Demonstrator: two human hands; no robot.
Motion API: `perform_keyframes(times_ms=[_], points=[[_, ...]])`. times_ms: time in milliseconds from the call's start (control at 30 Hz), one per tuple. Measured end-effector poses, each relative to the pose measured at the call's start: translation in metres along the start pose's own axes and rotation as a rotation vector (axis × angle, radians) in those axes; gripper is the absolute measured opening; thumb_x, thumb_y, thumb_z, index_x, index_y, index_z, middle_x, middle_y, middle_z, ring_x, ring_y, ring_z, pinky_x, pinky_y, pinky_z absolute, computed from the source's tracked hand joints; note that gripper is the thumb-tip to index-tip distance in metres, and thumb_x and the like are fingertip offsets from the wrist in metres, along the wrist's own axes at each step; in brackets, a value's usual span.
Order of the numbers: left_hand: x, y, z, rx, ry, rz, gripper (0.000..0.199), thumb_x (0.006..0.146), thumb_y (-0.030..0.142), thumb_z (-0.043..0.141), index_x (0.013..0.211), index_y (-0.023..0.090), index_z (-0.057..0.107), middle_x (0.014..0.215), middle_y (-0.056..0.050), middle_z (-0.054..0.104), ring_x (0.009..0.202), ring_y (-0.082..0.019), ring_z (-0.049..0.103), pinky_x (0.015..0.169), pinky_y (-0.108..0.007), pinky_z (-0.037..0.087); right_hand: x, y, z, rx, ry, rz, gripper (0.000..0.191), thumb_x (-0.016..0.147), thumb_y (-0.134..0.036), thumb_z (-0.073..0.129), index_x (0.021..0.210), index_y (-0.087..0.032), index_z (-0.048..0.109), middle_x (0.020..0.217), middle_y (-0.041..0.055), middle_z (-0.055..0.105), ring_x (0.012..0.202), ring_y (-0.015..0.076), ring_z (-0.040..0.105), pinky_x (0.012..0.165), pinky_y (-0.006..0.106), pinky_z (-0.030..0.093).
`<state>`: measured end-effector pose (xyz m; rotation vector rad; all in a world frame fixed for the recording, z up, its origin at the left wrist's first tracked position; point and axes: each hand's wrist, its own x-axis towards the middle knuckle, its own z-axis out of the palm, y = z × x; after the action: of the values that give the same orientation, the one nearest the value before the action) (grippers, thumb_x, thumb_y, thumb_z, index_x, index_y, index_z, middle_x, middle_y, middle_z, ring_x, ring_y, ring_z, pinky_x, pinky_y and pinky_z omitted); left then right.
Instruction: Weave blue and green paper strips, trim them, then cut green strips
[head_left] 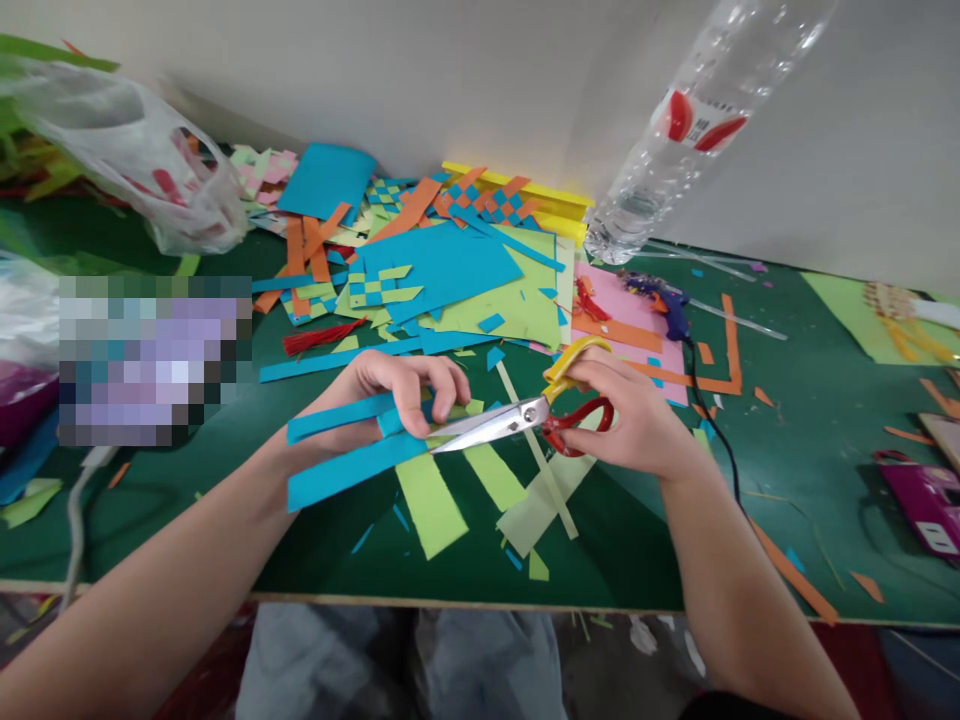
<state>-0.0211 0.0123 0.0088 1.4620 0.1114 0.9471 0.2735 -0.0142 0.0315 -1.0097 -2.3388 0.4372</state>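
My left hand (412,385) holds a woven paper piece, its fingers bent over the weave. Two blue strips (352,474) stick out of it to the left, and light green strips (433,500) hang down toward me. My right hand (615,400) grips scissors (517,418) with one yellow and one red handle loop. The blades point left and are slightly apart, with their tips at the edge of the weave beside my left fingers. A pale green strip (559,495) lies on the table under the scissors.
Behind my hands lie blue sheets (435,265), woven pieces (371,287) and a red tassel (322,337). A plastic bottle (690,130) stands at the back. A glue gun (671,305) with a black cable is to the right. The table's front edge (480,604) is near my lap.
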Motion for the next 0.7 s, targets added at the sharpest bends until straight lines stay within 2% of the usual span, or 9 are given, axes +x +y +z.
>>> perform_keyframes(times_ms=[300, 567, 700], points=[[0.0025, 0.0016, 0.0018, 0.026, 0.036, -0.010, 0.024, 0.081, 0.029, 0.074, 0.062, 0.018, 0.065, 0.075, -0.004, 0.061, 0.091, -0.021, 0.062, 0.082, -0.037, 0.050, 0.0008, -0.0009, -0.0012, 0.041, -0.040, 0.010, 0.036, 0.074, -0.021, 0.070, 0.107, -0.021, 0.056, 0.103, 0.0081, 0.063, 0.095, 0.0229, 0.060, 0.079, 0.038, 0.052], [0.0008, 0.0014, -0.0021, 0.072, -0.016, 0.003, 0.023, 0.082, 0.032, 0.072, 0.065, 0.018, 0.065, 0.077, -0.004, 0.060, 0.091, -0.022, 0.060, 0.086, -0.041, 0.047, 0.0002, -0.0016, -0.0022, 0.047, -0.108, 0.064, 0.039, 0.073, -0.020, 0.070, 0.110, -0.019, 0.057, 0.109, 0.0104, 0.063, 0.101, 0.0251, 0.061, 0.085, 0.041, 0.052], [0.0014, 0.0026, 0.0001, 0.059, -0.002, 0.002, 0.024, 0.082, 0.025, 0.072, 0.062, 0.017, 0.063, 0.075, -0.003, 0.060, 0.091, -0.020, 0.061, 0.083, -0.037, 0.048, 0.0004, 0.0003, -0.0031, 0.053, -0.128, 0.064, 0.038, 0.074, -0.022, 0.070, 0.110, -0.018, 0.058, 0.108, 0.0105, 0.064, 0.100, 0.0248, 0.062, 0.085, 0.040, 0.052]])
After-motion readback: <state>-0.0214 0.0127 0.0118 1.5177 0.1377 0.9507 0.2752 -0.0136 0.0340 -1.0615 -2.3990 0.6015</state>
